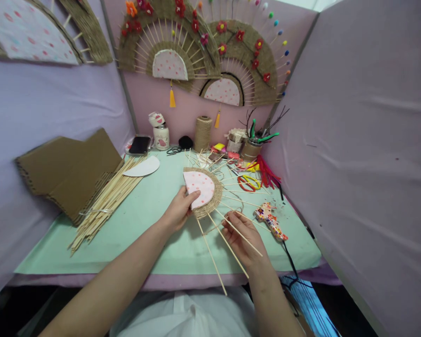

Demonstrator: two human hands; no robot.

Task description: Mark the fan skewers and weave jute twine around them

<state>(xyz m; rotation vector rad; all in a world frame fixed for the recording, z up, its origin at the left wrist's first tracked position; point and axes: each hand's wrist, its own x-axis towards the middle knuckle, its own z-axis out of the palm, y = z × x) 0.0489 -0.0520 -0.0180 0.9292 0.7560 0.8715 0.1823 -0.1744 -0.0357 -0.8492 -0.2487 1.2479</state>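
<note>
My left hand [182,208] grips the straight edge of a half-round fan [202,185], its thumb pressed on the white fabric with pink dots. Woven twine borders the fabric's curve, and thin wooden sticks [233,243] radiate outward from it. Among the lower sticks, my right hand [241,234] has its fingers pinched together on a strand of twine [212,230]. That strand crosses the sticks nearest me. Part of the right fingers is hidden behind a stick. Loose twine also curls beyond the fan, over the table.
A bundle of sticks [107,203] and cardboard [70,171] lie left. Scissors [249,183] and a patterned glue gun [271,221] with a black cord lie right. Along the back stand a twine spool [202,133] and a tool can [251,150]. Finished fans [170,42] hang behind.
</note>
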